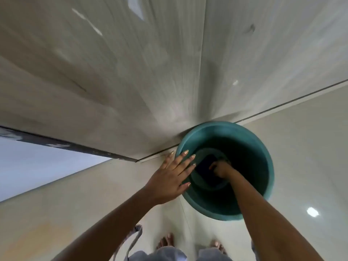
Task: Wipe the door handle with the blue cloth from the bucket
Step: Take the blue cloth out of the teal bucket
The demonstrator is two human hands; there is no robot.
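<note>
A teal bucket [261, 147] stands on the pale floor against the foot of a light wooden door [131, 72]. A dark blue cloth [205, 164] lies at the bottom of the bucket. My right hand [222, 168] reaches deep inside, with its fingers closed on the cloth. My left hand [173, 176] rests flat with spread fingers on the bucket's left rim. No door handle is in view.
The door's dark bottom edge [56, 144] runs to the left, with a bluish surface [37, 162] beyond it. My bare feet [165, 242] stand on the glossy floor tiles [301, 166] just behind the bucket.
</note>
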